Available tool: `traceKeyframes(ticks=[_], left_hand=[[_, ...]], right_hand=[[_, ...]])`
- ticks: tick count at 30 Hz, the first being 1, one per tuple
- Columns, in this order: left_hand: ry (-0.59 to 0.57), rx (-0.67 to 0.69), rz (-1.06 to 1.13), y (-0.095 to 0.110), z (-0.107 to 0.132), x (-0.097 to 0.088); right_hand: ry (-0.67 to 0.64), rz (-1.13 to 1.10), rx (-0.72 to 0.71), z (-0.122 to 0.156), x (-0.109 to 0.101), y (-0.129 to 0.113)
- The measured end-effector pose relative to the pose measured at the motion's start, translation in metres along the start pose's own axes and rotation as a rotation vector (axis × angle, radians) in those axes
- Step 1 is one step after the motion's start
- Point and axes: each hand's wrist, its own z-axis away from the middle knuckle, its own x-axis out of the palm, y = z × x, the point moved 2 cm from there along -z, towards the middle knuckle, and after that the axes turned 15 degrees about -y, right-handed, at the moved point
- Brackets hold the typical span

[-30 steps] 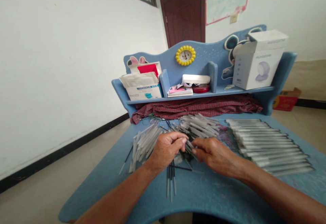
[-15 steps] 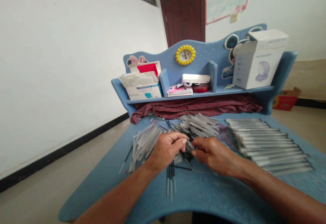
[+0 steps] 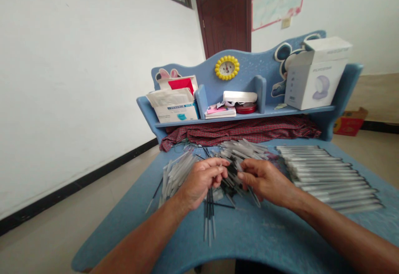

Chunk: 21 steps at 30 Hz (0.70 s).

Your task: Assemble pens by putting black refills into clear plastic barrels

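My right hand (image 3: 263, 180) is closed round a slim, translucent pen barrel (image 3: 255, 198), whose lower end sticks out below the fingers. Beside it, my left hand (image 3: 205, 178) has thumb and fingertips pinched together; whatever they hold, if anything, is too small to make out. A small gap separates the two hands. Under and between them lie dark pen refills (image 3: 230, 180) in a loose heap. Several black refills with pale ends (image 3: 209, 218) point towards me below my left hand. Loose translucent barrels (image 3: 179, 174) are piled left of that hand, with another barrel pile (image 3: 245, 149) behind both hands.
A row of pens with black ends (image 3: 330, 178) lies at the right on the blue desk (image 3: 249, 240). Behind, a checked cloth (image 3: 240, 130) is tucked under a shelf holding a mask box (image 3: 177, 109), a red round tin (image 3: 246, 107) and a white carton (image 3: 318, 76).
My hands have moved slightly apart. My right hand has shifted a little right with a barrel in it, and my left fingers have lifted away from the barrels between the hands.
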Motion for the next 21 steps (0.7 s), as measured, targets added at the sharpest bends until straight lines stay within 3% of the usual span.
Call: traceKeyframes(ticks=[4, 12, 21], left_hand=[[-0.083, -0.006, 0.031, -0.002, 0.001, 0.004], [-0.175, 0.076, -0.208, -0.011, 0.0, 0.006], [-0.202, 0.106, -0.192, -0.015, 0.0, 0.009]], right_hand=[[0.115, -0.224, -0.039, 0.002, -0.008, -0.007], [0.36, -0.525, -0.282, 0.01, -0.027, -0.02], [0.299, -0.521, -0.277, 0.008, -0.018, -0.023]])
